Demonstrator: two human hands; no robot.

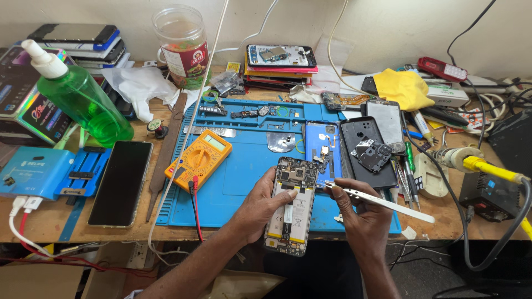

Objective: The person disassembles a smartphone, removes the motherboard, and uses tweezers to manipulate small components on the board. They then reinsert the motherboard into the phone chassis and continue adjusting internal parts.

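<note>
The lower end of the opened phone (292, 206) is hanging past the near table edge (50, 230), and the left hand (265, 206) is covering its left flank, fingers wrapping underneath where they are not showing, thumb pressing across the battery. The right hand (359, 209) is pinching one pair of tweezers (377, 200) closed between thumb and fingers; the tips are sitting just beside the phone's upper right edge, and whether they are touching the board is too fine to tell. Both forearms are running off the bottom of the picture.

One blue work mat (244, 182) is lying under the hands, with one yellow multimeter (199, 159) on its left part and three phone shells (360, 147) lying side by side on its right. One dark phone (121, 182) is lying face up left of the mat, one green spray bottle (83, 99) behind it. Bare mat is showing between the multimeter and the left hand; the right side is crowding with tools and cables
</note>
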